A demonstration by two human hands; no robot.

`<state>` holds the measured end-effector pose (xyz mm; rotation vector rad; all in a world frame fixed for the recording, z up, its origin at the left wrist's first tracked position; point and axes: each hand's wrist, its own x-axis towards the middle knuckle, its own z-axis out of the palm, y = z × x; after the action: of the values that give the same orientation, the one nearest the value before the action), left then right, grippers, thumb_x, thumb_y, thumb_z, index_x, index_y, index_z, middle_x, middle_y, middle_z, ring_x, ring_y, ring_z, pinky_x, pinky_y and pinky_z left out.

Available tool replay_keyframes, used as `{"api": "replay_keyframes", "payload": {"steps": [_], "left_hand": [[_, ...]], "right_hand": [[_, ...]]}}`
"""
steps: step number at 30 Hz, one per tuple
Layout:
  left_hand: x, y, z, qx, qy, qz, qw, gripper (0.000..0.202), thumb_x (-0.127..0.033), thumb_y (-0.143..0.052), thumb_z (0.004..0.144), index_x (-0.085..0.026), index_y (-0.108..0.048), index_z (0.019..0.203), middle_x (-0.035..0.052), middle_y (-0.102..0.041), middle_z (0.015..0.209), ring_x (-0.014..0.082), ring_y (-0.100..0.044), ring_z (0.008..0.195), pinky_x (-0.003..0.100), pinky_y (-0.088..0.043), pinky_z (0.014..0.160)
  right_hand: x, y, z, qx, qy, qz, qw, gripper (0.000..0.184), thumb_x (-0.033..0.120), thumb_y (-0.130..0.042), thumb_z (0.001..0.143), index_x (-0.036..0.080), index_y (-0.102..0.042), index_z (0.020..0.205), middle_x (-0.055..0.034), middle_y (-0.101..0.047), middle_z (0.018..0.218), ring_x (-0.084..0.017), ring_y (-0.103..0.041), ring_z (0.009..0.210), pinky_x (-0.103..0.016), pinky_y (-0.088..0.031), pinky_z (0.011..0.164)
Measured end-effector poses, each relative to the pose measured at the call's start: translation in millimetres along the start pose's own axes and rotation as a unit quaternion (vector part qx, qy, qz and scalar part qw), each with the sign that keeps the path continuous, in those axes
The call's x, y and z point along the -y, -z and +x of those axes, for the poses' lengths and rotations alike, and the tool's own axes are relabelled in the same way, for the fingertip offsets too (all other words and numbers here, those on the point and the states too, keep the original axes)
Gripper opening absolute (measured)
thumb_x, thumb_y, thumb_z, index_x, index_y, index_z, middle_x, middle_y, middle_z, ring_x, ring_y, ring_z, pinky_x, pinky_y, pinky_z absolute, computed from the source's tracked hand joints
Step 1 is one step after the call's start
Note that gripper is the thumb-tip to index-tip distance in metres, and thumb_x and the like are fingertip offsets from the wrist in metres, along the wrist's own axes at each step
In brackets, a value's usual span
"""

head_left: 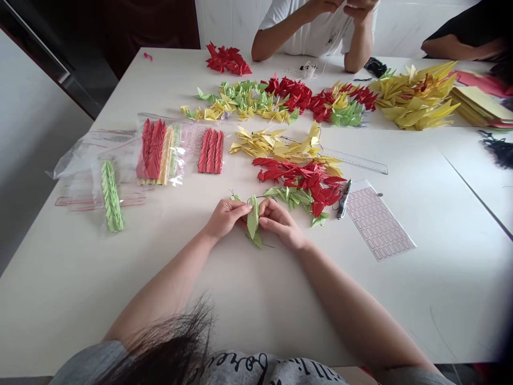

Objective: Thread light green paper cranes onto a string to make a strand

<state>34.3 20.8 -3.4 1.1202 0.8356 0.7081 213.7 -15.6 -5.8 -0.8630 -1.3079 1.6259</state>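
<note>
In front of me my left hand pinches a light green folded paper crane between thumb and fingers. My right hand is closed at the crane's right side, its thumb and fingers bent against the paper. More green paper hangs beneath, with a thin dark thread end showing. Just beyond my right hand lie green cranes, then a heap of red cranes and strung yellow cranes. What the right fingertips grip exactly is partly hidden.
Plastic bags with flat-folded cranes lie left, with a bagged green row nearer. A pen, label sheet and clear ruler lie right. Yellow cranes and paper squares are farther back. Two people sit opposite.
</note>
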Motion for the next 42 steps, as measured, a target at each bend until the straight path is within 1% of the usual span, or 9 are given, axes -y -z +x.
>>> {"api": "replay_keyframes", "payload": {"steps": [7, 12, 18, 23, 26, 31, 37, 39, 42], "left_hand": [[-3.8, -1.4, -1.5, -0.017, -0.012, 0.012, 1.0, 0.037, -0.047, -0.07, 0.076, -0.013, -0.067, 0.063, -0.0002, -0.06, 0.057, 0.0107, -0.057, 0.056, 0.021, -0.048, 0.056], [-7.0, -1.7, -2.1, -0.005, 0.031, 0.003, 1.0, 0.035, -0.044, -0.083, 0.062, -0.012, -0.068, 0.067, 0.0024, -0.065, 0.063, 0.0144, -0.06, 0.061, 0.025, -0.051, 0.059], [-3.4, -4.1, -1.8, -0.042, -0.017, 0.037, 0.998, 0.04, -0.043, -0.079, 0.068, -0.012, -0.056, 0.054, -0.0041, -0.043, 0.05, 0.0057, -0.038, 0.05, 0.019, -0.031, 0.048], [-1.7, -7.5, -0.5, -0.06, -0.029, 0.011, 0.998, 0.036, -0.044, -0.079, 0.065, -0.012, -0.065, 0.056, -0.0017, -0.05, 0.053, 0.0078, -0.043, 0.054, 0.021, -0.035, 0.051], [-2.8, -8.2, -0.5, -0.063, -0.017, -0.007, 0.998, 0.033, -0.042, -0.078, 0.066, -0.012, -0.068, 0.058, -0.0005, -0.055, 0.054, 0.0092, -0.048, 0.055, 0.021, -0.04, 0.053], [-6.5, -8.1, -1.4, -0.049, 0.001, -0.02, 0.999, 0.029, -0.041, -0.072, 0.072, -0.013, -0.071, 0.063, -0.0003, -0.059, 0.058, 0.0107, -0.054, 0.057, 0.023, -0.048, 0.057], [-7.1, -7.1, -1.1, -0.038, 0.011, -0.02, 0.999, 0.037, -0.043, -0.073, 0.07, -0.013, -0.061, 0.053, -0.002, -0.052, 0.053, 0.0102, -0.054, 0.054, 0.025, -0.052, 0.058], [-6.7, -7.2, -1.4, -0.048, 0.008, -0.02, 0.999, 0.038, -0.045, -0.073, 0.07, -0.013, -0.062, 0.054, -0.0015, -0.054, 0.054, 0.0118, -0.057, 0.056, 0.026, -0.054, 0.06], [-6.2, -8.4, -2.5, -0.068, -0.001, -0.027, 0.997, 0.037, -0.048, -0.073, 0.07, -0.012, -0.068, 0.061, 0.0015, -0.062, 0.059, 0.0171, -0.064, 0.063, 0.03, -0.057, 0.063]], "right_hand": [[-1.2, -0.8, 0.0, 0.01, 0.005, 0.014, 1.0, 0.037, 0.044, -0.073, 0.083, 0.022, -0.043, 0.089, 0.0041, -0.047, 0.073, -0.01, -0.042, 0.061, -0.024, -0.035, 0.057], [-1.9, -1.8, 0.6, -0.01, -0.014, 0.003, 1.0, 0.035, 0.045, -0.068, 0.087, 0.022, -0.042, 0.086, 0.0039, -0.047, 0.071, -0.011, -0.044, 0.06, -0.024, -0.035, 0.055], [-5.3, -4.9, -0.5, -0.065, 0.046, -0.09, 0.993, 0.025, 0.035, -0.067, 0.086, 0.022, -0.046, 0.093, 0.0042, -0.041, 0.073, -0.011, -0.038, 0.061, -0.024, -0.034, 0.055], [-3.1, -4.9, -1.2, -0.071, 0.106, -0.222, 0.967, 0.012, 0.02, -0.063, 0.083, 0.022, -0.061, 0.095, 0.0013, -0.041, 0.075, -0.013, -0.04, 0.065, -0.026, -0.034, 0.057], [-1.7, -4.2, -1.0, -0.085, 0.125, -0.261, 0.953, 0.005, 0.021, -0.064, 0.084, 0.021, -0.065, 0.089, -0.0004, -0.044, 0.076, -0.014, -0.042, 0.065, -0.027, -0.034, 0.056], [-3.4, -3.5, 0.4, -0.106, 0.118, -0.241, 0.957, 0.014, 0.034, -0.064, 0.089, 0.021, -0.067, 0.085, -0.0027, -0.051, 0.076, -0.015, -0.047, 0.067, -0.029, -0.036, 0.057], [-4.2, -3.7, 1.5, -0.129, 0.128, -0.218, 0.959, 0.024, 0.044, -0.067, 0.087, 0.021, -0.065, 0.081, -0.0045, -0.054, 0.08, -0.017, -0.051, 0.073, -0.031, -0.04, 0.062], [-3.8, -3.4, 1.5, -0.122, 0.119, -0.202, 0.965, 0.024, 0.045, -0.068, 0.087, 0.021, -0.065, 0.083, -0.0048, -0.054, 0.084, -0.017, -0.052, 0.075, -0.03, -0.042, 0.063], [-4.1, -2.8, 1.1, -0.093, 0.077, -0.112, 0.986, 0.025, 0.044, -0.068, 0.087, 0.022, -0.059, 0.096, -0.0031, -0.054, 0.085, -0.016, -0.053, 0.074, -0.029, -0.043, 0.063]]}}
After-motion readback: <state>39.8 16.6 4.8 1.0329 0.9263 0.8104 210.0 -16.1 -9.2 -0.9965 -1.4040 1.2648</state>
